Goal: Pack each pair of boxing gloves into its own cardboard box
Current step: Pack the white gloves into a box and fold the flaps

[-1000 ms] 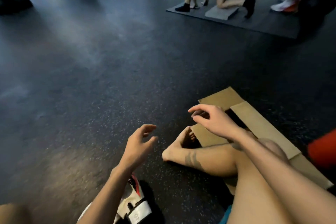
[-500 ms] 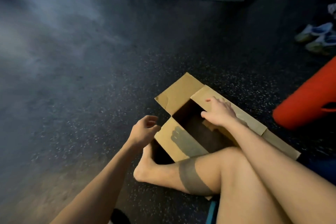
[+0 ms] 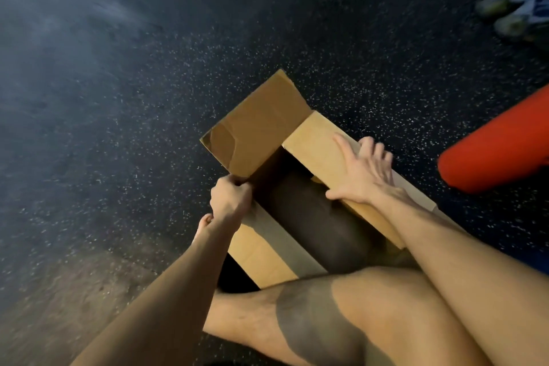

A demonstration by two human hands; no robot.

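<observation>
An open cardboard box point(image 3: 261, 125) lies on the dark speckled floor in front of my crossed legs, its flaps spread outward and its inside dark. My left hand point(image 3: 230, 200) is closed on the box's near-left corner, where the end flap meets the side flap. My right hand point(image 3: 364, 175) lies flat with fingers spread on the long right flap, pressing it outward. No boxing gloves show in this view.
A red padded cylinder point(image 3: 499, 145) lies on the floor right of the box. A pair of blue and white shoes point(image 3: 517, 6) sits at the far right. My bare leg point(image 3: 326, 321) crosses in front of the box's near end.
The view has swung down and right over the box. My left hand moved forward and gripped the box's left corner. My right hand slid further along the right flap and flattened.
</observation>
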